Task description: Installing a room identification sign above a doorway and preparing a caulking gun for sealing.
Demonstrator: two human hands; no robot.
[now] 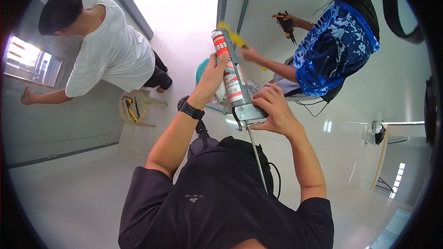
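Gripped near chest height, a caulking gun [243,106] with a red-and-white sealant tube [227,67] is held up: the left hand [213,76] is closed around the tube, the right hand [272,108] around the gun's rear. Beyond the gun, a co-worker's yellow tool [234,37] is held; left of it stands a plastic stool [136,106].

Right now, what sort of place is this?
Probably a room being fitted out or renovated: a caulking gun in both hands, tools on a plastic stool, bare pale walls.
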